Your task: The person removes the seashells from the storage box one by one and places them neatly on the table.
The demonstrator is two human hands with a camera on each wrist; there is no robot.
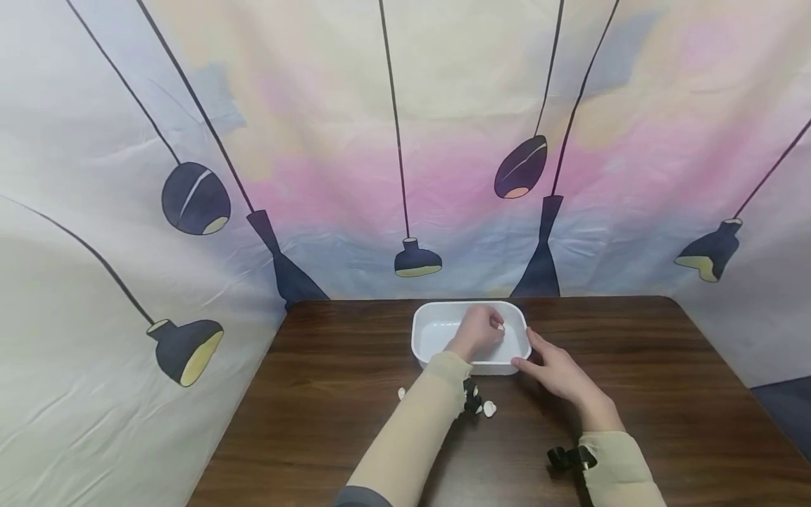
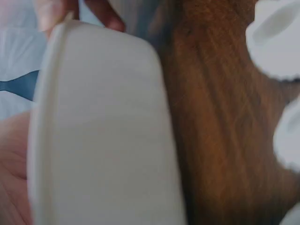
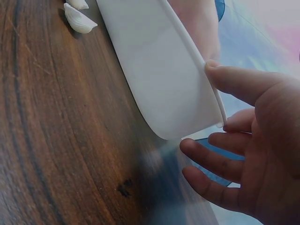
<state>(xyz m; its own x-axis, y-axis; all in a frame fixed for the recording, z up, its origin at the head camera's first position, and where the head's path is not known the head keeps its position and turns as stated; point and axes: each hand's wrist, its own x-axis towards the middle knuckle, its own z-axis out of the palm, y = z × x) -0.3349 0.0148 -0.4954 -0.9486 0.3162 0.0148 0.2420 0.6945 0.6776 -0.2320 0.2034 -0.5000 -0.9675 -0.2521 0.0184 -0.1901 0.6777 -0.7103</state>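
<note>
A white rectangular tray (image 1: 437,359) sits at the back of the wooden table. Inside it, toward its right end, is my left hand (image 1: 478,331), fingers curled, with a small white seashell (image 1: 500,327) at the fingertips. My right hand (image 1: 560,370) holds the tray's near right corner. In the right wrist view its thumb lies on the rim, one finger touches the end, and the lower fingers spread loosely. White ridged seashells (image 1: 490,408) lie on the table before the tray, partly hidden by the left wrist. The left wrist view shows seashells (image 2: 276,40) close up.
The dark wooden table (image 1: 329,422) carries the tray and shells. Behind it hangs a pastel cloth (image 1: 342,176) printed with dark lamps. Each wrist wears a black camera mount, like the right one (image 1: 570,459).
</note>
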